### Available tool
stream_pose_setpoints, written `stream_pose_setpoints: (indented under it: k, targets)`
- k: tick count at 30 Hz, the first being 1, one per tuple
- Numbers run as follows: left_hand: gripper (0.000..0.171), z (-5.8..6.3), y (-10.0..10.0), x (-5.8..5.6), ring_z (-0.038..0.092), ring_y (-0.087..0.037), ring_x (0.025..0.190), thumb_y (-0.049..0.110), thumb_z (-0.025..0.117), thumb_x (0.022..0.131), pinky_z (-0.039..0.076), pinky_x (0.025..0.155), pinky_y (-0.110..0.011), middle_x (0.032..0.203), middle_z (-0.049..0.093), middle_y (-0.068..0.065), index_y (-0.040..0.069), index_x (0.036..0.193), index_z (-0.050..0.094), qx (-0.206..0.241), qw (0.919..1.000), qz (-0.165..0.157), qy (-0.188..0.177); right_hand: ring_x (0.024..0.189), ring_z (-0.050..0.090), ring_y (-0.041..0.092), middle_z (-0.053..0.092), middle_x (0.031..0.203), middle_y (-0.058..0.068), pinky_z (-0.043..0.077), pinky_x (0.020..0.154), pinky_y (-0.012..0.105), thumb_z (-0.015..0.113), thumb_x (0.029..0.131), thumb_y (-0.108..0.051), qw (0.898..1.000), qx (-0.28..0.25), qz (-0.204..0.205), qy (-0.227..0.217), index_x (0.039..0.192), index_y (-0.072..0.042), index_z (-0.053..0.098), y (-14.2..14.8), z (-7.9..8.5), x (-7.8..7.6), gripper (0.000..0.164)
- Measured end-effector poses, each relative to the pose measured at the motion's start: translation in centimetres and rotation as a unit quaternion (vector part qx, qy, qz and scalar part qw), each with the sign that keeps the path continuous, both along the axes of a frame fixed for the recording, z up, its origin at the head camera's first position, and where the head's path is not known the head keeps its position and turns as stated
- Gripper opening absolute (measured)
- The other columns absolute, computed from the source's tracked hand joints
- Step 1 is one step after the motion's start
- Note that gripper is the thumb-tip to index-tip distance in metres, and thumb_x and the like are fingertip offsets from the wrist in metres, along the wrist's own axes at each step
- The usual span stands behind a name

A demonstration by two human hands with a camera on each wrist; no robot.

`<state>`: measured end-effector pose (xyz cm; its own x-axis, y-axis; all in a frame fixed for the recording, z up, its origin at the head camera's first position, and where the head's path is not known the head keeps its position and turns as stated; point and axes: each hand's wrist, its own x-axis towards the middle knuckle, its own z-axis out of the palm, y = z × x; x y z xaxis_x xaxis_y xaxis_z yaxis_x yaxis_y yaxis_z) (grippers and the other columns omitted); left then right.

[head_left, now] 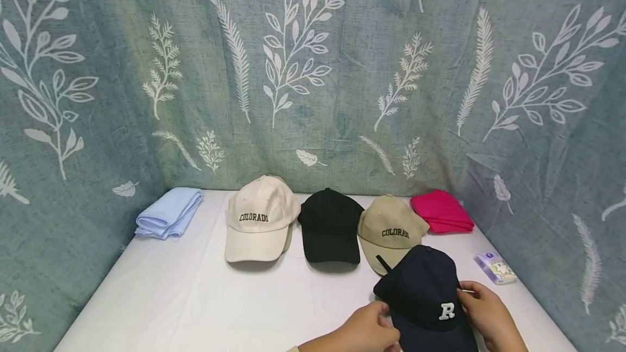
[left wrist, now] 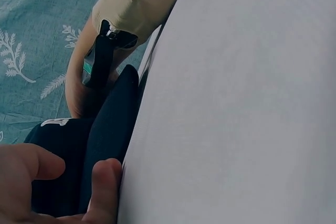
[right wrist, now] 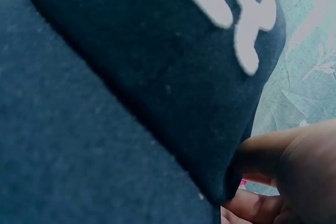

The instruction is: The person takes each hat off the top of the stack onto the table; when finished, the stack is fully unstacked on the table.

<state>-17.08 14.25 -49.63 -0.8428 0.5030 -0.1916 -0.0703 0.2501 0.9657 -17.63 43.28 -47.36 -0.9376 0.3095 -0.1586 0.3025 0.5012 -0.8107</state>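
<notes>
A navy baseball cap with a raised white R lies at the near right of the white table, crown away from me and brim towards me. It overlaps the brim of a khaki cap behind it. My left hand holds the navy cap's left side, with thumb and fingers at its edge in the left wrist view. On the other side, my right hand pinches the edge where crown and brim meet, some fingertips hidden beneath. A dark strap end sticks out at the cap's back left.
Along the back stand a cream cap and a black cap, left of the khaki one. A folded light blue cloth lies at far left, a folded red cloth at back right. A small purple-and-white packet sits near the right edge.
</notes>
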Motion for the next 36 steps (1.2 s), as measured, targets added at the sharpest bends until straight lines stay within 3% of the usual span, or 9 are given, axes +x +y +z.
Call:
stream_pose_setpoints:
  k: [16, 28, 36]
  targets:
    - [0.057, 0.66, -0.23, 0.33, 0.070, -0.012, 0.067, 0.006, 0.061, 0.080, 0.058, 0.064, -0.023, 0.087, 0.066, 0.005, -0.001, 0.136, 0.060, 0.032, 0.9990, 0.017, -0.027, 0.087, 0.061, 0.008, 0.071, 0.114, 0.017, 0.054, 0.068, 0.020, 0.056, 0.106, -0.020, 0.999, 0.018, -0.029, -0.003, 0.136, 0.017, 0.053, 0.20, -0.38, -0.14, 0.047]
    - [0.047, 0.60, -0.29, 0.24, 0.073, -0.017, 0.069, 0.006, 0.059, 0.080, 0.058, 0.066, -0.026, 0.087, 0.066, 0.002, 0.002, 0.127, 0.064, 0.041, 0.9983, 0.030, -0.027, 0.089, 0.061, 0.006, 0.063, 0.129, 0.031, 0.054, 0.069, 0.017, 0.056, 0.106, -0.021, 0.999, 0.019, -0.031, -0.005, 0.138, 0.017, 0.052, 0.56, -0.88, -0.27, 0.049]
    - [0.043, 0.42, -0.07, 0.29, 0.073, -0.017, 0.068, 0.006, 0.059, 0.081, 0.059, 0.063, -0.025, 0.087, 0.067, 0.002, 0.004, 0.123, 0.065, 0.057, 0.9971, 0.041, -0.030, 0.089, 0.061, 0.007, 0.066, 0.126, 0.029, 0.053, 0.070, 0.019, 0.056, 0.106, -0.021, 0.999, 0.030, -0.028, -0.001, 0.137, 0.016, 0.053, 0.45, -0.92, -0.30, 0.048]
